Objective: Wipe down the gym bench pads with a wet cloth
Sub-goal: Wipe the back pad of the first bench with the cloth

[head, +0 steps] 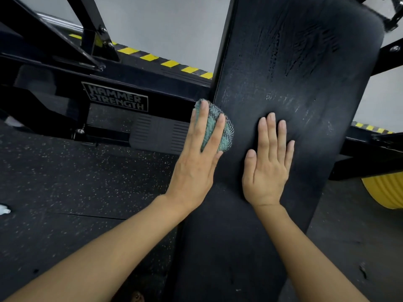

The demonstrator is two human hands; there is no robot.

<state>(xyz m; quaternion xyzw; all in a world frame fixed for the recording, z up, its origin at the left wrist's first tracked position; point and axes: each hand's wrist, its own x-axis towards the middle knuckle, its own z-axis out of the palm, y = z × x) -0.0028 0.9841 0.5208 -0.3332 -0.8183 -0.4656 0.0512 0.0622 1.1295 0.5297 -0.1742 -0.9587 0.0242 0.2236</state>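
A long black bench pad runs from the top right down to the bottom centre, with wet streaks on its far half. A green woven cloth lies bunched at the pad's left edge. My left hand presses flat on the cloth, fingers stretched over it. Flat on the bare pad just to the right of the cloth rests my right hand, palm down, fingers together, holding nothing.
A black machine frame with a "Hammer Strength" plate stands to the left. Yellow-black hazard tape edges the grey floor behind. Speckled black rubber flooring lies below. A yellow ribbed object sits at the right.
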